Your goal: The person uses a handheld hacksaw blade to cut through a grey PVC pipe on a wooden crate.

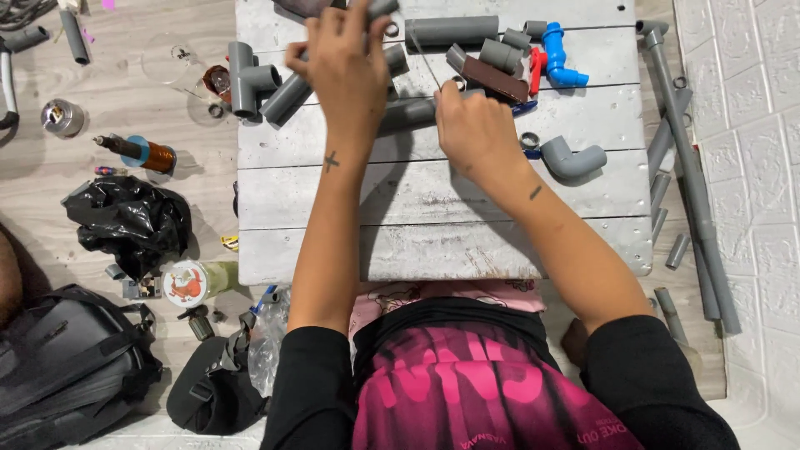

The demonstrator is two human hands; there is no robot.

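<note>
My left hand point(346, 71) is closed around a grey plastic pipe point(287, 97) that slants across the far part of the grey plank table point(433, 242). My right hand point(475, 129) sits just right of it, fingers pinched on the lower end of a thin metal blade point(423, 57) that slants up and away. A second grey pipe point(408, 114) lies on the planks between the two hands. A brown flat piece point(496, 79) lies just beyond my right hand.
On the table are a grey tee fitting point(243, 79), a grey elbow point(573, 158), a blue fitting point(557, 54), a red piece point(537, 67) and a short pipe point(450, 31). Long grey pipes point(692, 167) lie along the wall. A black bag point(129, 221) and a backpack point(67, 367) sit on the floor at left.
</note>
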